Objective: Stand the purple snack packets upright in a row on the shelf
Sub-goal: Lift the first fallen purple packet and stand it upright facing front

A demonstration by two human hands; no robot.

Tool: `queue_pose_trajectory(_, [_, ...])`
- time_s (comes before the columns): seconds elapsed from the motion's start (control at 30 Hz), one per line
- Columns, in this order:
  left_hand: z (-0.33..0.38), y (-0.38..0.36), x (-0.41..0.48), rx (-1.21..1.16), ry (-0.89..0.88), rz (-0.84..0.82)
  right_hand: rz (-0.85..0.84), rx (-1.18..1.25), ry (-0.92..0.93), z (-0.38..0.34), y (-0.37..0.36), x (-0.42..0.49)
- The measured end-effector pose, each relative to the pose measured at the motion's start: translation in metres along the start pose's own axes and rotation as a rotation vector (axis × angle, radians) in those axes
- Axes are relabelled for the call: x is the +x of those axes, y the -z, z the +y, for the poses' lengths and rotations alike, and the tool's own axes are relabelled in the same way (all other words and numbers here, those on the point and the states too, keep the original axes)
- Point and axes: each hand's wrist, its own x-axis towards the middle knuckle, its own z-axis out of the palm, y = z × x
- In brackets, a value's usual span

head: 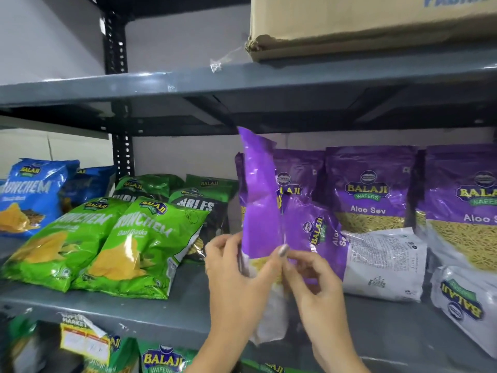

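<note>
A purple Aloo Sev packet is held upright and edge-on over the grey shelf, with my left hand gripping its lower part. My right hand pinches the same packet's right edge, close to a second purple packet that lies tilted on its side. Behind them, three purple packets stand upright in a row against the wall: one partly hidden, one in the middle and one at the right edge. Another packet lies flat at the far right.
Green Crunchem bags lie leaning at the left of the shelf, with dark green bags behind and blue bags further left. A cardboard box sits on the shelf above. More green packets show on the shelf below.
</note>
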Motion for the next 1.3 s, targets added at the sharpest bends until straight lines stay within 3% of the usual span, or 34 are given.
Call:
queue_pose_trajectory(0.13, [-0.009, 0.014, 0.008, -0.309, 0.086, -0.1, -0.038, -0.051, 0.04, -0.002, 0.006, 0.001])
queue_pose_trajectory(0.3, [-0.029, 0.024, 0.02, -0.679, 0.288, -0.223, -0.117, 0.039, -0.109, -0.001, 0.019, 0.016])
queue_pose_trajectory(0.4, [-0.038, 0.029, 0.031, -0.781, 0.288, -0.289, -0.243, -0.029, -0.18, 0.0, 0.024, 0.016])
queue_pose_trajectory(0.5, [-0.047, 0.026, 0.038, -0.812, 0.289, -0.293, -0.256, -0.182, -0.181, 0.004, 0.024, 0.018])
queue_pose_trajectory(0.83, [-0.052, 0.019, 0.045, -0.719, 0.284, -0.23, -0.347, -0.38, -0.071, 0.001, 0.02, 0.037])
queue_pose_trajectory(0.9, [-0.047, 0.019, 0.037, -0.547, 0.23, -0.126, -0.226, -0.497, 0.022, -0.012, 0.029, 0.042])
queue_pose_trajectory(0.97, [-0.044, 0.019, 0.023, -0.331, 0.154, 0.094, 0.012, -0.614, 0.223, -0.024, 0.043, 0.058])
queue_pose_trajectory(1.03, [-0.037, 0.02, 0.002, -0.222, -0.007, 0.265, 0.129, -0.839, 0.327, -0.029, 0.056, 0.086])
queue_pose_trajectory(1.13, [-0.033, 0.013, -0.032, -0.195, -0.228, 0.296, -0.072, -1.036, 0.173, -0.025, 0.065, 0.135])
queue_pose_trajectory(1.23, [-0.027, -0.002, -0.06, -0.1, -0.356, 0.232, -0.385, -0.891, -0.063, -0.015, 0.054, 0.166])
queue_pose_trajectory(1.3, [-0.023, -0.012, -0.072, -0.087, -0.396, 0.181, -0.439, -0.882, -0.082, -0.006, 0.049, 0.179])
